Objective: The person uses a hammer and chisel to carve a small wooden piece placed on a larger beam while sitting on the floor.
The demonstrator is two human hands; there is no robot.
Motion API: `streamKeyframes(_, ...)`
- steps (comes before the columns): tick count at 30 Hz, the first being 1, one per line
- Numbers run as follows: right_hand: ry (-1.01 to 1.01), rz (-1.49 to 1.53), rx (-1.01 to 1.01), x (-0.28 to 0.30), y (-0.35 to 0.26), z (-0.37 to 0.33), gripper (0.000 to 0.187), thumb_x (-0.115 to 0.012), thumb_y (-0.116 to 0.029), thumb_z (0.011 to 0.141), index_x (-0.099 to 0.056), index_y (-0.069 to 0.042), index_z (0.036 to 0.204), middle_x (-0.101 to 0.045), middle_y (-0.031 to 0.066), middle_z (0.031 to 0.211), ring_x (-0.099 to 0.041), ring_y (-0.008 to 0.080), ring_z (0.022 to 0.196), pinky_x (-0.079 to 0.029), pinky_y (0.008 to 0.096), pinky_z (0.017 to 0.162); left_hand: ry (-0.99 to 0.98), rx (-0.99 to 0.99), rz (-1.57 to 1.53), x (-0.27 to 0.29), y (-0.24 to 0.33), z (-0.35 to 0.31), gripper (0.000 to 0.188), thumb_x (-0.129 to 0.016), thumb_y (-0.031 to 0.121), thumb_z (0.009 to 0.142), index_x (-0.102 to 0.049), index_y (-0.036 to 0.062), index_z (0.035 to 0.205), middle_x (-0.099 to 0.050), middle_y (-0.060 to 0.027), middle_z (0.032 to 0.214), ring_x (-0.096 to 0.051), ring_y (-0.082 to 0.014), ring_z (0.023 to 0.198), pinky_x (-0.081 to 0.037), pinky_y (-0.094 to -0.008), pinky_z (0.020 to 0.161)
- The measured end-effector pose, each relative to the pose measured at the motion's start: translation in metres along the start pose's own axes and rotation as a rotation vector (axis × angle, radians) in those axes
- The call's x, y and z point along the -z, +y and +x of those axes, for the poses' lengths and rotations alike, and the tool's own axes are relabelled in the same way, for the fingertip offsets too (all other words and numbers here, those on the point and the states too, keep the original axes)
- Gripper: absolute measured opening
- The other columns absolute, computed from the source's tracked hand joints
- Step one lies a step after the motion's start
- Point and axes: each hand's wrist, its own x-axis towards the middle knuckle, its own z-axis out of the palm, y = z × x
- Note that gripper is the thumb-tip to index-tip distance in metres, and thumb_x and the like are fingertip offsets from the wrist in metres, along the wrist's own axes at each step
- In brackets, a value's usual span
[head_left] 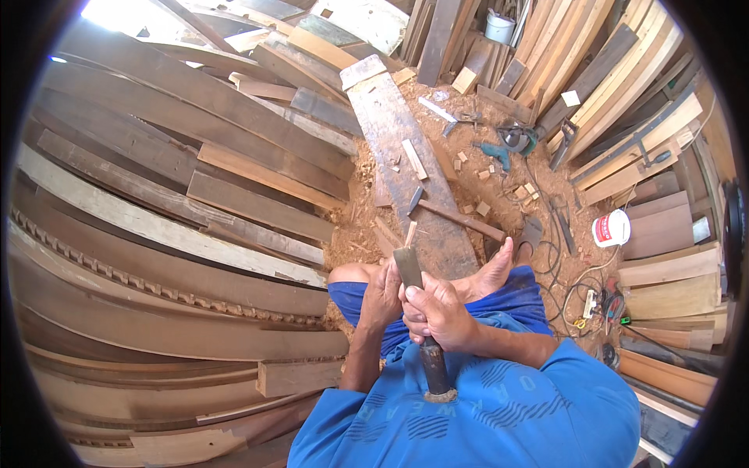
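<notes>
The chisel (417, 312), rigid, steel-bladed and sharp at the tip, is held upright over the plank (406, 156). Its dark handle is clasped firmly by the right hand (437, 312); the blade is steadied by the left hand (382, 296).

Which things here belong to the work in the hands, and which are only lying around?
In use:
- flat-bladed steel chisel with dark handle, gripped by right hand and left hand
- thin pale wooden stick

Lying about:
- wooden-handled hammer
- white plastic tub
- teal power drill
</notes>
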Motion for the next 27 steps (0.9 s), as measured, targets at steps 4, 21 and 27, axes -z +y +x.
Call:
streamKeyframes(4,0.036,0.015,0.048,0.001,0.0,-0.007,0.015,-0.045,-0.023,0.1,-0.045,-0.008,0.1,-0.04,-0.003,0.062,-0.041,0.0059,0.046,-0.043,0.0256,0.044,-0.035,0.01,-0.132,-0.013,0.02,-0.014,0.041,-0.033,0.032,0.106,-0.059,0.0,0.104,-0.058,-0.0022,0.079,-0.051,-0.0109,0.072,-0.044,-0.0288,0.065)
streamKeyframes(21,-0.014,0.08,-0.05,-0.008,-0.001,0.014,0.013,-0.046,-0.022,0.1,-0.045,-0.01,0.102,-0.037,-0.004,0.067,-0.039,0.0059,0.049,-0.043,0.0259,0.048,0.083,0.081,-0.455,0.009,-0.015,0.034,0.029,-0.038,0.025,0.105,-0.057,0.0055,0.096,-0.054,-0.0011,0.077,-0.05,-0.0096,0.067,-0.041,-0.0229,0.057)
streamKeyframes(27,-0.008,0.0,-0.055,-0.001,0.007,-0.002,0.016,-0.046,-0.025,0.1,-0.044,-0.009,0.1,-0.037,-0.0037,0.065,-0.038,0.0059,0.049,-0.043,0.0264,0.048,0.067,-0.081,0.075,0.007,-0.003,0.011,0.031,-0.037,0.025,0.105,-0.057,0.0022,0.095,-0.053,-0.0036,0.075,-0.05,-0.0113,0.069,-0.044,-0.0275,0.061)
